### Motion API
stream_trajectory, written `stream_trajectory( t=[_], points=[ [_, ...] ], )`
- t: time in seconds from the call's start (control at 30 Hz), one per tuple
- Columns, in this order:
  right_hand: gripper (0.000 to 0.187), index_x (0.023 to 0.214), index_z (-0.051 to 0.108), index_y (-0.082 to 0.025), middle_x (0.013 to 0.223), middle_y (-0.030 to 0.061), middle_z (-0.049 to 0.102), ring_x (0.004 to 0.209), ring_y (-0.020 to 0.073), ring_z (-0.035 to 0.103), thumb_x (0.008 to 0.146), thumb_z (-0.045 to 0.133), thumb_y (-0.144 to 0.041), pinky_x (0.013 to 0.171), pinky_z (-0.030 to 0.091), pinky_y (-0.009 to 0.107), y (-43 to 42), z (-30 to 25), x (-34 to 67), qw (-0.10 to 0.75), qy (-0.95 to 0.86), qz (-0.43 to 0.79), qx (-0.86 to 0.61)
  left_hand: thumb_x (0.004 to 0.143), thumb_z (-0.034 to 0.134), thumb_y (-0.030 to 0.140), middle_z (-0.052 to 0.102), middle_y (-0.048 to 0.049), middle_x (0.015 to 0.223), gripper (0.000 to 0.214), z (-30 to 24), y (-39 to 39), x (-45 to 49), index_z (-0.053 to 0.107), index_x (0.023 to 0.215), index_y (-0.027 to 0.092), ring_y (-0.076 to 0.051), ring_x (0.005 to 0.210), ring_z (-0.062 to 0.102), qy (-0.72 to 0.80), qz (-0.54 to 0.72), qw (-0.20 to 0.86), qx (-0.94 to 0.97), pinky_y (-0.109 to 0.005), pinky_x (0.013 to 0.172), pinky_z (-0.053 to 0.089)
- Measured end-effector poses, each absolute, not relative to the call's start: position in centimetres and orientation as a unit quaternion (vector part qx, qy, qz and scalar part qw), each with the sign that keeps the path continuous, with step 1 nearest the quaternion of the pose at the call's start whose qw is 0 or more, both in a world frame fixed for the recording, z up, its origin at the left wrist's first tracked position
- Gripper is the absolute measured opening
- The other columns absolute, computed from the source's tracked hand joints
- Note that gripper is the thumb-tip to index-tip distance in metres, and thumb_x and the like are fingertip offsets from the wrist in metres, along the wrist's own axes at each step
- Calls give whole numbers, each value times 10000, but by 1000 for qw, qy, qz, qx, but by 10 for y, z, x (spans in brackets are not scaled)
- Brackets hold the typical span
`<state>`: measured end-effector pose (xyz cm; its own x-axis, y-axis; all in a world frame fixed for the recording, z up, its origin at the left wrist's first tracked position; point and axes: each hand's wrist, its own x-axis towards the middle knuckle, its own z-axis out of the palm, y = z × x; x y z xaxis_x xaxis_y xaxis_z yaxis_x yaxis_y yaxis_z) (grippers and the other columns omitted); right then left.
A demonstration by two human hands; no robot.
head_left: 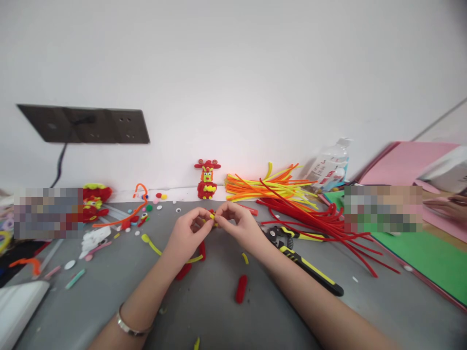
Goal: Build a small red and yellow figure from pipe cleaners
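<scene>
My left hand (188, 228) and my right hand (237, 224) meet over the middle of the grey table (219, 311). Both pinch a small yellow and red pipe-cleaner piece (212, 217) between their fingertips. A silver bracelet (129, 326) circles my left wrist. Under my left hand lie a yellow pipe cleaner (153, 245) and a red coiled piece (183, 271). A second red coiled piece (241, 288) lies below my right hand. A finished red and yellow pipe-cleaner figure (206, 179) stands upright against the wall behind my hands.
Black and yellow pliers (302, 257) lie right of my right arm. Behind them are piles of orange and yellow pipe cleaners (266, 187) and red ones (324, 221), a water bottle (330, 165), green (430, 253) and pink sheets (404, 163). Pompoms and scraps (140, 216) are scattered left.
</scene>
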<state>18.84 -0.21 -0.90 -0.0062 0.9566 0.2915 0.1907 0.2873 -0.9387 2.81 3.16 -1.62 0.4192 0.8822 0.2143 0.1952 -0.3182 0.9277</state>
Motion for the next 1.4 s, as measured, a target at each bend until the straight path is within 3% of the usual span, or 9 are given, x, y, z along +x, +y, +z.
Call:
stream_trajectory(
  t=[0.4, 0.63, 0.7, 0.9, 1.4],
  points=[
    [29, 787, 624, -191, 772, 3, 658, 723, 139, 588, 805, 601, -188, 704, 479, 267, -5, -8, 188, 519, -639, 290, -488, 816, 617, 397, 671, -25, 733, 220, -12, 31, 30, 636, 790, 180, -149, 662, 615, 378, 399, 480, 683, -238, 586, 486],
    [64, 743, 566, -197, 728, -12, 605, 691, 133, 561, 804, 558, -181, 671, 471, 256, -5, -8, 188, 515, -647, 299, -477, 798, 642, 324, 680, -37, 910, 196, -12, 31, 28, 670, 952, 206, -143, 728, 615, 359, 430, 459, 690, -248, 659, 508],
    [80, 723, 544, -199, 715, -14, 590, 690, 136, 554, 800, 557, -180, 665, 469, 257, -5, -9, 188, 511, -650, 304, -473, 809, 624, 307, 684, -42, 930, 158, -12, 31, 28, 694, 913, 211, -142, 721, 599, 350, 426, 441, 708, -247, 652, 497],
    [56, 774, 567, -192, 754, -6, 622, 703, 133, 594, 823, 569, -219, 686, 476, 263, -5, -7, 187, 512, -635, 338, -469, 784, 628, 284, 670, -16, 800, 90, -11, 32, 28, 656, 794, 199, -139, 675, 591, 358, 437, 437, 700, -230, 601, 477],
    [173, 798, 527, -193, 719, -20, 549, 651, 121, 528, 897, 560, -331, 654, 429, 264, -5, -5, 189, 518, -633, 374, -437, 817, 629, 354, 670, -17, 773, 175, -13, 31, 28, 653, 832, 181, -148, 685, 609, 367, 415, 476, 683, -246, 631, 477]
  ],
)
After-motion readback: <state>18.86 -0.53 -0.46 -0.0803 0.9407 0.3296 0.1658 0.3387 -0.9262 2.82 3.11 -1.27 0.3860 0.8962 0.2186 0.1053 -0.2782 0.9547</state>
